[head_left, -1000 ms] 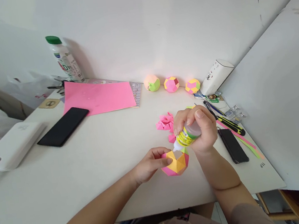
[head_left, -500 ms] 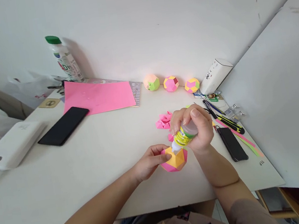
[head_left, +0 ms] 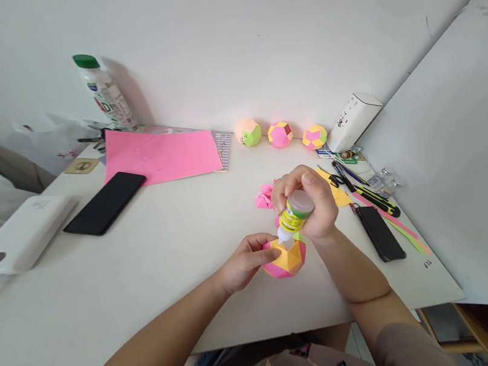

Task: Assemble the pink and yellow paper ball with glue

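My left hand [head_left: 252, 259] pinches the left rim of a partly built paper ball [head_left: 287, 260] in pink, yellow and orange, its top side open. In my right hand [head_left: 313, 200] is a glue bottle [head_left: 293, 213] with a yellow and green label, tilted nozzle-down. Its white tip sits at the upper edge of the paper ball; whether glue is coming out cannot be made out. Behind the right hand lies a small pile of folded pink paper pieces [head_left: 264, 197], partly hidden by it.
Three finished paper balls [head_left: 280, 135] line the wall. Scissors [head_left: 335, 179], a cutter [head_left: 377, 201] and a black pouch [head_left: 375, 233] lie at the right. Leftward are pink paper [head_left: 167, 158], a phone [head_left: 107, 203], a power bank [head_left: 22, 234] and a green-capped bottle [head_left: 107, 96].
My right hand has shifted slightly left and the glue bottle stands steeper, its tip moved a little along the rim. Scissors and yellow paper behind it now show. My left hand keeps its hold.
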Tool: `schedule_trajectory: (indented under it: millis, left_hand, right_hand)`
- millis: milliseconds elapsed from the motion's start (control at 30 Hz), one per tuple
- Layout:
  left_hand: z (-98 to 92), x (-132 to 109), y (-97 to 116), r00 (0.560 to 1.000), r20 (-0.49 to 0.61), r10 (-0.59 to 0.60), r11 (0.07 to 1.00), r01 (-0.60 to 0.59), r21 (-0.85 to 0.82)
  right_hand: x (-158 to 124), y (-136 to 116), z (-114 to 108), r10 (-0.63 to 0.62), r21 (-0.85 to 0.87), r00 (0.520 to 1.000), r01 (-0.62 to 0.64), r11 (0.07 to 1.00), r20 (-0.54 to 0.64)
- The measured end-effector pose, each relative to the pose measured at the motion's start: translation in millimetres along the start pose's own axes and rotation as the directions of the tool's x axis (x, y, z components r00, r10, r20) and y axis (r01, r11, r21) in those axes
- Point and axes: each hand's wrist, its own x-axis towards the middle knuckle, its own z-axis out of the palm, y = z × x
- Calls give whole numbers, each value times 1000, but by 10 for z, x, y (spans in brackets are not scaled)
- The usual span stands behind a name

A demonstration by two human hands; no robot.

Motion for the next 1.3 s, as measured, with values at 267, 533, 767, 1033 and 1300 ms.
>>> schedule_trajectory:
  millis: [267, 533, 767, 1033, 1300]
  left_hand:
    - [8, 10, 18, 1000, -4, 16, 1000, -16, 1]
    - [7, 4, 19, 1000, 11, 19, 1000, -19, 0]
    - [16, -3, 33, 1000, 0, 8, 1000, -8, 7]
    - [16, -6, 27, 1000, 3, 6, 1000, -6, 2]
    - [23, -2, 30, 1000, 8, 1, 1000, -1, -3]
  right_hand:
    - [34, 30, -40, 15, -69, 998, -10, 998, 69]
    - [57, 38, -67, 18, -64, 997, -13, 998, 73]
    - [30, -1, -61, 19, 4, 999, -19, 1000, 31]
    - [21, -21, -52, 32, -37, 998, -34, 999, -45]
    - [9, -33, -30, 24, -17, 996, -25, 1000, -84]
